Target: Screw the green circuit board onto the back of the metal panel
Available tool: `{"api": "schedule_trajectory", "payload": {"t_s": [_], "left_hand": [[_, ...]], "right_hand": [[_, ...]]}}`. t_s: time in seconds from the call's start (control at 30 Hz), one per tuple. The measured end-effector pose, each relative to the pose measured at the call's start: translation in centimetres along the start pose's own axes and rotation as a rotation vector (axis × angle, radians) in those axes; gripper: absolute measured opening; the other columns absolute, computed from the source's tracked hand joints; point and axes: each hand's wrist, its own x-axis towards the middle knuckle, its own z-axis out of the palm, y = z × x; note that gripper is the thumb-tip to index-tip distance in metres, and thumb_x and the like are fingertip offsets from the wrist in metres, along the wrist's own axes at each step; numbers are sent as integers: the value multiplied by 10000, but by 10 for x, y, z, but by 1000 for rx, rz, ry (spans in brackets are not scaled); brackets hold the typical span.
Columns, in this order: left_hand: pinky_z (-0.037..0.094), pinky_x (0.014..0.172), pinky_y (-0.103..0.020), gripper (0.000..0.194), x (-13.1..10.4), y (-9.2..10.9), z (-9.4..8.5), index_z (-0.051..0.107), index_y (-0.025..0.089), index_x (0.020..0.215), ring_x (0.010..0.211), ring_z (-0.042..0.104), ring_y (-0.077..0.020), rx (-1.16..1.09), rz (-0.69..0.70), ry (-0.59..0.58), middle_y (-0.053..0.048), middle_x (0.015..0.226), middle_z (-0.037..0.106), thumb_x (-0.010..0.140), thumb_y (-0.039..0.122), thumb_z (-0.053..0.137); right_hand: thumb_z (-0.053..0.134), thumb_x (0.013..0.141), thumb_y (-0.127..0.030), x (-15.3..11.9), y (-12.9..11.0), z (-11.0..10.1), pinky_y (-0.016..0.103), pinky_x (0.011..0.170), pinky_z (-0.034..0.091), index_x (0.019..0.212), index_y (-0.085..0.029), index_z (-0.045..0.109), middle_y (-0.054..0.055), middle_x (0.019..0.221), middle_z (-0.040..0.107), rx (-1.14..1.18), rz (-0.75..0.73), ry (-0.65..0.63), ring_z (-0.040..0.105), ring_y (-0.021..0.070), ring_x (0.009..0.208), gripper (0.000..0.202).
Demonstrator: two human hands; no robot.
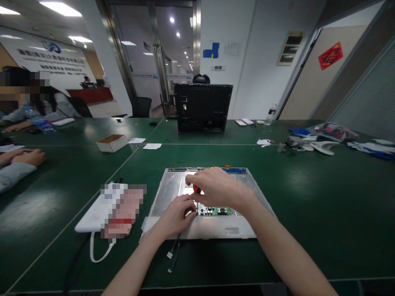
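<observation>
A metal-backed display panel [159,201] lies flat on the table in front of me, with a green circuit board [211,211] on its back. My right hand [217,187] is above the panel, fingers curled around a screwdriver with a red and black handle [196,188]. The handle shows between thumb and fingers; the tip cannot be made out. My left hand [180,211] rests at the board's left end with fingers drawn together; what they grip is hidden. Loose connector cables [174,255] hang over the panel's near edge below it.
Left of the panel lie a white power bank [95,213] and a pink, partly blurred device [123,213] joined by a cable. A black monitor housing [203,109] stands behind, a small box [111,143] sits farther left, and loose parts [299,144] lie right. Other people sit left.
</observation>
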Motion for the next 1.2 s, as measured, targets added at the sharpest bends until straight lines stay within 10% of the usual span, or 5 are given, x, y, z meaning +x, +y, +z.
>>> {"api": "schedule_trajectory", "payload": {"t_s": [1.2], "left_hand": [[430, 767, -314, 86, 2, -2, 3, 624, 171, 808, 865, 561, -203, -5, 24, -3, -58, 904, 618, 833, 192, 544]], "right_hand": [[550, 789, -260, -2, -2, 3, 277, 511, 258, 1026, -185, 555, 48, 906, 675, -29, -70, 50, 596, 184, 745, 248]]}}
